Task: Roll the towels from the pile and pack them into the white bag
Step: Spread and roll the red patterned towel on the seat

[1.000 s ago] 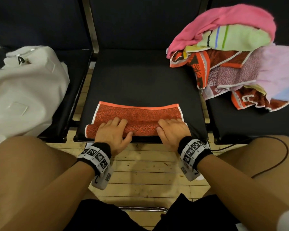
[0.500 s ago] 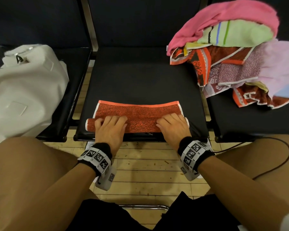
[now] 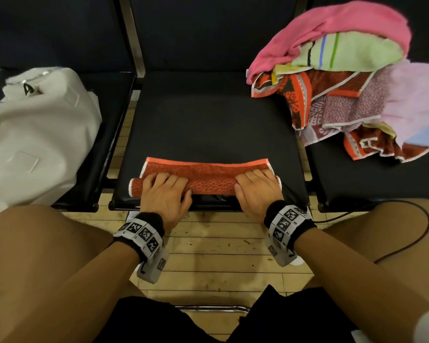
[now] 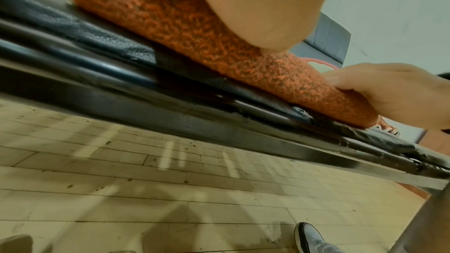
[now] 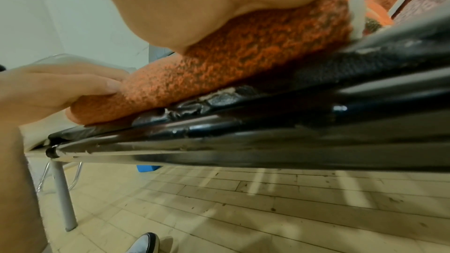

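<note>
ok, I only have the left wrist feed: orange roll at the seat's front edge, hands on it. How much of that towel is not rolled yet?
Observer: From the head view, only a narrow strip of the orange towel lies flat beyond the roll, with its plain orange border at the far edge.
Operator: Where's the bag?
Observer: The white bag lies on the seat to the person's left, apart from the towel.
Operator: Anything left in the pile?
Observer: Yes. The pile is on the seat to the right, several towels deep, with a pink one on top.
</note>
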A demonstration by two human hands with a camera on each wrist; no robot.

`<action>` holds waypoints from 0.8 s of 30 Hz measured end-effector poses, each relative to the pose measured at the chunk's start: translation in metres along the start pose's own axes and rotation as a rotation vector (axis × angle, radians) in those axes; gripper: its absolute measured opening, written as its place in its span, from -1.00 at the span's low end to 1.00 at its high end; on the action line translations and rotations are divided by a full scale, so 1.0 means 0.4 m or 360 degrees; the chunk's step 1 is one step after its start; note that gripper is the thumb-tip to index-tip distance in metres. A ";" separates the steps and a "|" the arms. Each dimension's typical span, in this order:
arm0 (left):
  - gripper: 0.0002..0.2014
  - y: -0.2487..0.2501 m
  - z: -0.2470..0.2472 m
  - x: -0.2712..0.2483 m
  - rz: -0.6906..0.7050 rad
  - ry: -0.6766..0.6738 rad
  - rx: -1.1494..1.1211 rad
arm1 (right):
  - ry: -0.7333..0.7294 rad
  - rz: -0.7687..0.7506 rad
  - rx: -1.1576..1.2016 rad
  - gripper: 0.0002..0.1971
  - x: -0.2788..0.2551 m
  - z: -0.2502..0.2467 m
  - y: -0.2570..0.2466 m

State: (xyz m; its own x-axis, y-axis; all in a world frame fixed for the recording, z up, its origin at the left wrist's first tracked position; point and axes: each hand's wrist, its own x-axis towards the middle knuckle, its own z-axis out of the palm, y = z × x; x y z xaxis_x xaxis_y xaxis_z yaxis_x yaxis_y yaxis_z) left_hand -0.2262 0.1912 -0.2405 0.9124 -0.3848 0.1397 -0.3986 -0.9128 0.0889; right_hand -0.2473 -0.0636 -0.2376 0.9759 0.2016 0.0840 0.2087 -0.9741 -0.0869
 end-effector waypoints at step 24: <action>-0.50 0.002 0.013 -0.001 0.0097 -0.0036 -0.0001 | 0.0127 -0.0094 0.0139 -0.58 -0.033 0.029 0.002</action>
State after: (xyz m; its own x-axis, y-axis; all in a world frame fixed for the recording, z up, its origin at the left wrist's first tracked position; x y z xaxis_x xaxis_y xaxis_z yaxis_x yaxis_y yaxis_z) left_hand -0.2262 0.1899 -0.2458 0.8883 -0.4426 0.1225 -0.4534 -0.8876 0.0813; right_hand -0.2592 -0.0657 -0.2504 0.9542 0.2460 0.1702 0.2738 -0.9475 -0.1654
